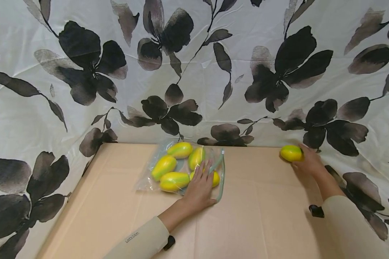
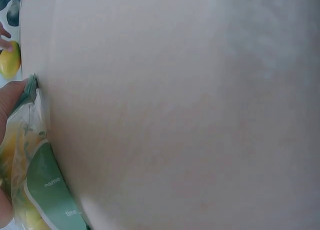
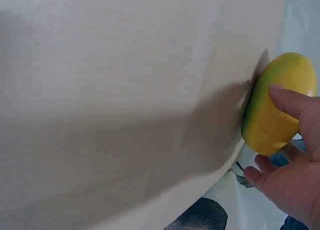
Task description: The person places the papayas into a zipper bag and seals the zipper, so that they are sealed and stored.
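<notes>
A clear zip bag (image 1: 149,181) with a green zip strip lies on the board, holding several yellow-green mangoes (image 1: 163,167). My left hand (image 1: 197,190) rests across its right part, fingers stretched over the fruit inside. In the left wrist view, the thumb (image 2: 10,97) touches the green strip, and a green label (image 2: 50,190) shows on the bag. At the far right of the board, my right hand (image 1: 309,160) grips a single mango (image 1: 291,153). The right wrist view shows the thumb (image 3: 290,100) on that mango's side, with other fingers partly hidden behind it.
Both hands work over a tan board (image 1: 240,216), whose back edge meets a white floral cloth (image 1: 214,90). The right-hand mango sits by the board's back right corner. Dark wrist devices (image 1: 316,211) show at the sleeves.
</notes>
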Action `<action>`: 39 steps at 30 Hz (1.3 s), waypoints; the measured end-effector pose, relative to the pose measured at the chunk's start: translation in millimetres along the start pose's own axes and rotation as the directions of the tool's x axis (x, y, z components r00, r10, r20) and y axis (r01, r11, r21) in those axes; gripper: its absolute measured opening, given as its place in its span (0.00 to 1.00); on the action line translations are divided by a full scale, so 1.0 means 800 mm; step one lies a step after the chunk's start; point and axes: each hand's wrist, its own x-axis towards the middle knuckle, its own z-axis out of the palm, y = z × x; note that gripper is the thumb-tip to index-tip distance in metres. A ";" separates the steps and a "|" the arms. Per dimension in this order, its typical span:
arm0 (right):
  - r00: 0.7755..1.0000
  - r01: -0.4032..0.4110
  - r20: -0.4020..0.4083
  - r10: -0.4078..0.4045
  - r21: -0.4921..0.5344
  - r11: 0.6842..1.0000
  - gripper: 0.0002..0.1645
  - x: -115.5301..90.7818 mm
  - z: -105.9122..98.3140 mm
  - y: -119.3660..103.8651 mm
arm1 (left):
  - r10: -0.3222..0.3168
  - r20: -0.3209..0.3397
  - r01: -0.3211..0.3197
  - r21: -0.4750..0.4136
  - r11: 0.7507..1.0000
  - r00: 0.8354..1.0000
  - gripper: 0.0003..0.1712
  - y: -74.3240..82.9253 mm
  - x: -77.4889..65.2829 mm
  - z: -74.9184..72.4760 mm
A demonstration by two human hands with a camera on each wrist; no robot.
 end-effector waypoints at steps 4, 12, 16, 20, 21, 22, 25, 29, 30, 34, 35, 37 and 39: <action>0.999 -0.034 -0.008 0.034 0.003 0.999 0.54 -0.007 0.000 0.000 | 0.008 -0.001 -0.008 -0.003 1.000 1.000 0.73 0.001 -0.001 -0.002; 1.000 -0.026 -0.010 0.027 0.080 0.996 0.55 -0.017 0.004 -0.004 | 0.006 0.010 -0.006 0.006 1.000 1.000 0.73 0.002 -0.002 -0.003; 1.000 -0.015 -0.018 0.017 0.086 0.996 0.56 -0.028 0.008 -0.011 | 0.005 0.011 -0.005 0.004 1.000 1.000 0.73 0.002 -0.002 -0.004; 0.999 0.051 -0.004 -0.050 0.079 0.996 0.55 -0.040 0.012 -0.020 | 0.010 0.002 -0.010 -0.003 1.000 1.000 0.73 0.002 -0.002 -0.006; 0.998 0.067 0.002 -0.067 0.074 0.995 0.55 -0.043 0.014 -0.023 | 0.010 -0.001 -0.010 -0.004 1.000 1.000 0.73 0.002 -0.002 -0.006; 0.997 0.082 0.008 -0.083 0.072 0.994 0.56 -0.046 0.016 -0.025 | 0.010 0.001 -0.010 -0.004 1.000 1.000 0.73 0.002 -0.002 -0.006; 0.990 0.142 -0.006 -0.142 0.077 0.987 0.54 -0.053 0.024 -0.034 | 0.009 0.008 -0.009 -0.002 1.000 1.000 0.73 0.002 -0.002 -0.007; 0.971 0.239 -0.048 -0.236 0.093 0.967 0.50 -0.061 0.037 -0.048 | 0.012 0.014 -0.012 0.007 1.000 1.000 0.72 0.002 -0.002 -0.006; 0.966 0.258 -0.052 -0.254 0.095 0.961 0.50 -0.064 0.039 -0.053 | 0.014 0.015 -0.014 0.010 1.000 1.000 0.72 0.001 -0.002 -0.006; 0.955 0.296 -0.023 -0.296 0.107 0.949 0.48 -0.074 0.050 -0.075 | 0.020 0.011 -0.020 0.022 1.000 1.000 0.72 0.001 -0.003 -0.005; 0.953 0.302 -0.009 -0.303 0.111 0.947 0.48 -0.077 0.052 -0.081 | 0.021 0.012 -0.021 0.025 0.999 1.000 0.72 0.000 -0.004 -0.004; 0.948 0.316 0.012 -0.319 0.117 0.942 0.48 -0.082 0.058 -0.094 | 0.025 0.010 -0.025 0.029 0.999 1.000 0.72 0.000 -0.004 -0.004; 0.938 0.343 0.014 -0.347 0.120 0.932 0.47 -0.088 0.064 -0.106 | 0.029 0.011 -0.030 0.033 0.999 1.000 0.72 0.000 -0.004 -0.004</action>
